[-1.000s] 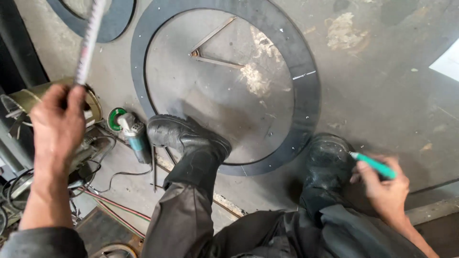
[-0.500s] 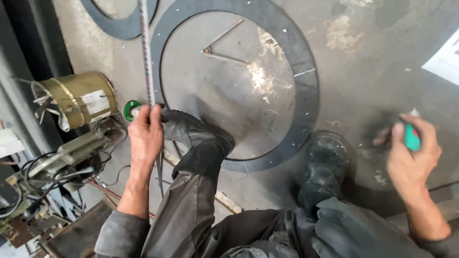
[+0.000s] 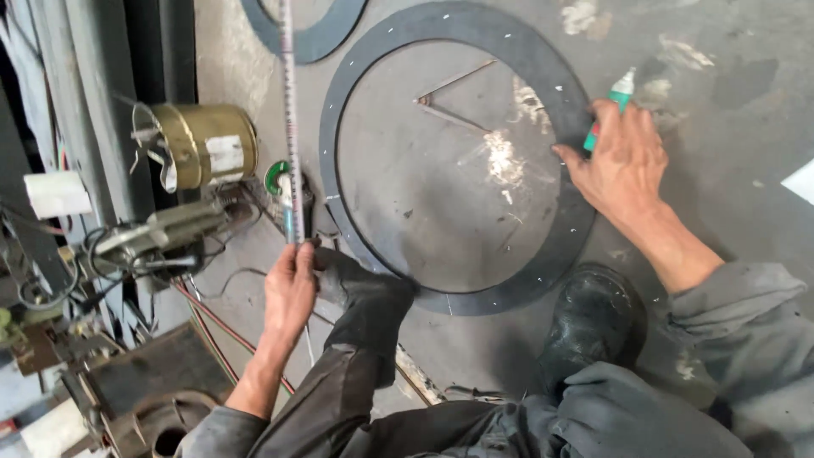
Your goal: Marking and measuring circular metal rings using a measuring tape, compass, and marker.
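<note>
A large dark flat metal ring (image 3: pixel 543 68) lies on the steel floor plate, with chalk ticks along it. My right hand (image 3: pixel 619 161) rests on the ring's right side and is shut on a green marker (image 3: pixel 612 102), tip pointing up and away. My left hand (image 3: pixel 288 293) grips the near end of a long steel ruler (image 3: pixel 289 119) that runs straight away from me, left of the ring. My two black boots (image 3: pixel 365 297) (image 3: pixel 593 322) stand at the ring's near edge.
A brass-coloured drum (image 3: pixel 208 144) with wires, a cutting machine (image 3: pixel 153 237) and red hoses (image 3: pixel 212 322) crowd the left. A green spray can (image 3: pixel 278 180) lies by the ruler. A second dark ring (image 3: pixel 314 34) lies at the top. A thin V of rod (image 3: pixel 449 97) lies inside the big ring.
My right hand has moved from beside my right boot up onto the ring's right side with the marker. My left hand, holding the ruler, has shifted little; the camera has swung.
</note>
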